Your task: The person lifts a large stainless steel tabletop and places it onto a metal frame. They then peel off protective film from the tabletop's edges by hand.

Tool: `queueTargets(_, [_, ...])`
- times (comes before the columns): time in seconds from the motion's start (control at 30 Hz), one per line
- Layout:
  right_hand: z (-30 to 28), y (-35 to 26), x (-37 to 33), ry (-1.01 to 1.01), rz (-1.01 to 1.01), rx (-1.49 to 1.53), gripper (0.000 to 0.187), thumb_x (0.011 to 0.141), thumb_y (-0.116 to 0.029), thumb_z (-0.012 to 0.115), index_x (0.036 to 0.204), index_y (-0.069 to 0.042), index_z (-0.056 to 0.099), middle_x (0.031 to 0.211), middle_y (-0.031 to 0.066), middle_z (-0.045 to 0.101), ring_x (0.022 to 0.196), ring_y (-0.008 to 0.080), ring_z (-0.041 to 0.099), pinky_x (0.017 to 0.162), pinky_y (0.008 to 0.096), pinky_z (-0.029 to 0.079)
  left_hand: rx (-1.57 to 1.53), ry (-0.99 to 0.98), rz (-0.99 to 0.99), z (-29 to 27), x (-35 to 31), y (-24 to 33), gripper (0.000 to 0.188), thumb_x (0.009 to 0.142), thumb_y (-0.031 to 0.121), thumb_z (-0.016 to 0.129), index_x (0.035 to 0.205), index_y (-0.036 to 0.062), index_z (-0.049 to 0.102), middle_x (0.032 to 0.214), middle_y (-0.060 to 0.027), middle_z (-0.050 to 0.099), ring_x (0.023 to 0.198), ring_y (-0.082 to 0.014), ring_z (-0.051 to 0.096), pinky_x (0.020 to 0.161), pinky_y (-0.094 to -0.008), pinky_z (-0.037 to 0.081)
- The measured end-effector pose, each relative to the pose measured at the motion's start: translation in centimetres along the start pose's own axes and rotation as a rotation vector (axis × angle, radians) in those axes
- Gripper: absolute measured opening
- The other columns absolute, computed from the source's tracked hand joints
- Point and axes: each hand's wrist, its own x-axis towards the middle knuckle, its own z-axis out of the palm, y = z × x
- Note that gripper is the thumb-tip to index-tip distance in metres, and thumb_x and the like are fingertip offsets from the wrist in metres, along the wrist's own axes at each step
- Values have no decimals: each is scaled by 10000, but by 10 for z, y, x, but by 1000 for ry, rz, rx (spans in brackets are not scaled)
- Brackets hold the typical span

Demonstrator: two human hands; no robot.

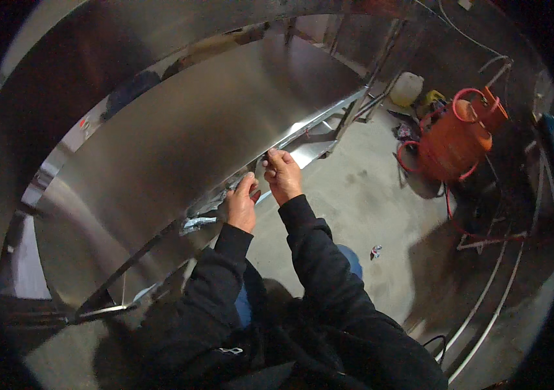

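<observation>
Grey concrete floor (368,214), orange gas cylinder (453,136) lying far right, white plastic canister (407,88) beyond it, small scrap (376,251) near the middle, long metal bars (485,305) at right.

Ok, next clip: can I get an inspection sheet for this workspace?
Surface: bare concrete floor, stained.
Job's things: large curved stainless sheet; crinkled protective film at its lower edge.
Clutter: small scrap on floor; white jug.
Grips: left hand pinching the film; right hand gripping the sheet edge.
Cables: red hose by orange gas cylinder; black cable.
Surroundings: metal frame, curved steel strips.
</observation>
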Motion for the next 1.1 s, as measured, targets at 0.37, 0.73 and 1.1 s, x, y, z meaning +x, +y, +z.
queueTargets(0.37, [-27,17,3,106,13,-225,176,795,-201,608,751,-70,498,624,25,504,425,64,363,374,192,247,-46,-27,-19,-1,2,-4,145,784,222,624,796,85,577,779,-1,552,777,-104,502,698,-289,398])
queueTargets(0.73, [-12,-6,2,-62,74,-386,264,809,-280,624,821,-32,534,663,35,518,447,47,353,396,185,248,-119,-58,-44,5,-11,3,237,827,372,565,845,136,557,827,28,550,810,-92,502,719,-287,394])
queueTargets(1.1, [-4,-17,0,-122,159,-182,158,823,-182,589,789,-47,516,640,22,518,458,54,375,404,188,265,-196,122,49,31,-5,-10,163,769,254,666,840,121,605,813,41,592,712,-46,511,659,-224,408])
